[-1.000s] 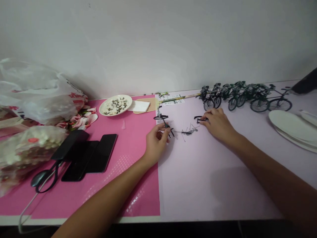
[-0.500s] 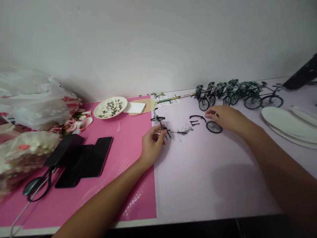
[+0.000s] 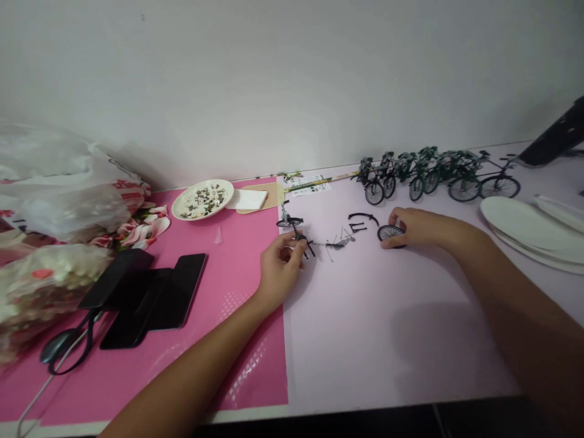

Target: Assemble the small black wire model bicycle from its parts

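Between the fingers of my left hand [image 3: 283, 263] is a partly built model bicycle [image 3: 295, 227], its one wheel and handlebar pointing away from me. My right hand [image 3: 413, 228] has thumb and fingers closed on the rim of a loose spoked wheel [image 3: 391, 233], which lies at the table surface. Just left of that wheel rest a curved black mudguard-like strip [image 3: 362, 215] and a small black bracket-shaped part [image 3: 358, 227]. Thin grey and black bicycle parts [image 3: 338, 243] are scattered between my hands.
Several finished model bicycles [image 3: 429, 173] stand in a row by the wall. White plates [image 3: 524, 231] sit at the right. A bowl of small parts [image 3: 204, 200], phones [image 3: 177, 292], a black box [image 3: 116, 277] and plastic bags [image 3: 59, 182] occupy the left side.
My right hand has moved down and slightly right from beside the curved strip and taken hold of the loose wheel. My left hand keeps holding the model bicycle in place.
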The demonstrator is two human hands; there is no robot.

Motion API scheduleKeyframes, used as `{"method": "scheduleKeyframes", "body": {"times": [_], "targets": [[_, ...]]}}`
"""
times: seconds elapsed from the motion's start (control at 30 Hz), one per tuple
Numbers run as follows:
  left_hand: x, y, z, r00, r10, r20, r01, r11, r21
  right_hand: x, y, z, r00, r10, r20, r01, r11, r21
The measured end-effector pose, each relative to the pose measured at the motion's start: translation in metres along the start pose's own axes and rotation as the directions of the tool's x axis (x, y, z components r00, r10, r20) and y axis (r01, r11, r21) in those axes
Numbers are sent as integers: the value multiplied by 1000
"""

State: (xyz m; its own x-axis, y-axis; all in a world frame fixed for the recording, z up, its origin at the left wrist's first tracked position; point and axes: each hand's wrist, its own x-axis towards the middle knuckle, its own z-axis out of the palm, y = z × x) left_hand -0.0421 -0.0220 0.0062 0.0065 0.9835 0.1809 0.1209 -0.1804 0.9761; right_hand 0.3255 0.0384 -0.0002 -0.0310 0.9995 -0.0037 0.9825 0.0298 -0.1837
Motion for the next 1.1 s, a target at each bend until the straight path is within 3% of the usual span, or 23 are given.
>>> {"method": "scheduleKeyframes", "body": {"times": [0.1, 0.33, 0.6, 0.73, 1.1], "targets": [[0, -1, 1, 1000, 1, -3, -1, 1000, 6, -2, -5, -2, 988, 62, 141, -66, 998, 18], [-1, -2, 0, 1000, 14, 6, -14, 1000, 3, -14, -35, -4, 999, 6, -42, -11, 994, -112], [-1, -2, 1, 1000, 11, 12, -11, 1000, 5, -20, -78, -6, 945, -300, -133, 298, 954, -34], [-1, -1, 2, 1000, 0, 13, 0, 1000, -8, -15, -82, 6, 908, -385, -165, 395, 918, 30], [-3, -3, 6, 1000, 6, 26, -7, 1000, 9, -8, -77, 16, 904, -390, -173, 406, 912, 63]]}}
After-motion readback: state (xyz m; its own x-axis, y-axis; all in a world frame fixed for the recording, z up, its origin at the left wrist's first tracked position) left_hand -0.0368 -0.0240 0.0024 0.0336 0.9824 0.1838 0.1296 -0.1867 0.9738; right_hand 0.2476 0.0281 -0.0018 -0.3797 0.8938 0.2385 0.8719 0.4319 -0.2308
